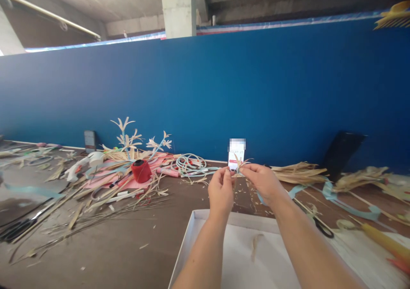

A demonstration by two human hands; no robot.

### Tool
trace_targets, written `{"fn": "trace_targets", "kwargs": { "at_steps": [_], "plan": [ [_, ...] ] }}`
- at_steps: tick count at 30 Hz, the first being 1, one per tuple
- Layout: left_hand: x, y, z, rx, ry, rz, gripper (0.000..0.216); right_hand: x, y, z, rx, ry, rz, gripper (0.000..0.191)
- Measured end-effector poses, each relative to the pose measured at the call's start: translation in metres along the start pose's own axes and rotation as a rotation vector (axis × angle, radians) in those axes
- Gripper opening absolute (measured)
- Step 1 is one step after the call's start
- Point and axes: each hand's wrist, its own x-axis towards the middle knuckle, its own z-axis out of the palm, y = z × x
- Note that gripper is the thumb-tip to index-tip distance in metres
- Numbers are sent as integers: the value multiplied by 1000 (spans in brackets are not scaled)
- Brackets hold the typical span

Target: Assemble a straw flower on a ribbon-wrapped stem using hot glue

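Both hands are raised close together above the far edge of a white shallow box (250, 221). My left hand (221, 191) is closed, its thumb and fingers pinching the lower end of a small flower of dried husk strips (239, 162). From the right, my right hand (261, 181) pinches the same flower near its petals. The thin petals fan out above the fingertips; the stem is mostly hidden by the hands. A curled piece of husk (255, 245) lies in the box between my forearms.
A lit phone (236, 154) leans against the blue partition (205, 88). On the left are finished husk flowers (128, 140), a red spool (141, 171), coiled pale cord (192, 165) and scissors (22, 229). Husk bundles (299, 172) and blue ribbon (349, 205) lie on the right.
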Motion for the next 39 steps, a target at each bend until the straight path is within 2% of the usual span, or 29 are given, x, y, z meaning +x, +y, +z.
{"fn": "trace_targets", "kwargs": {
  "at_steps": [2,4,10,15,27,34,39],
  "plan": [
    [3,1,-1,-152,-60,-156,32,-1,-1,1,-7,-19,-26,27],
    [4,1,-2,-258,-100,-250,32,-1,-1,2,6,-56,-34,28],
    [1,3,-5,-448,-144,-386,29,-5,-4,2,11,-125,-49,27],
    [3,3,-5,-468,-150,-467,25,-4,-4,2,-14,-139,-57,25],
    [4,-1,-11,-485,-204,-453,23,-8,-14,1,-130,-128,-126,17],
    [5,0,-7,-456,-144,-393,25,-9,-13,3,-149,-112,-140,19],
    [3,1,-5,-441,-117,-342,29,-10,-17,1,-131,-166,-174,21]
  ]
}}
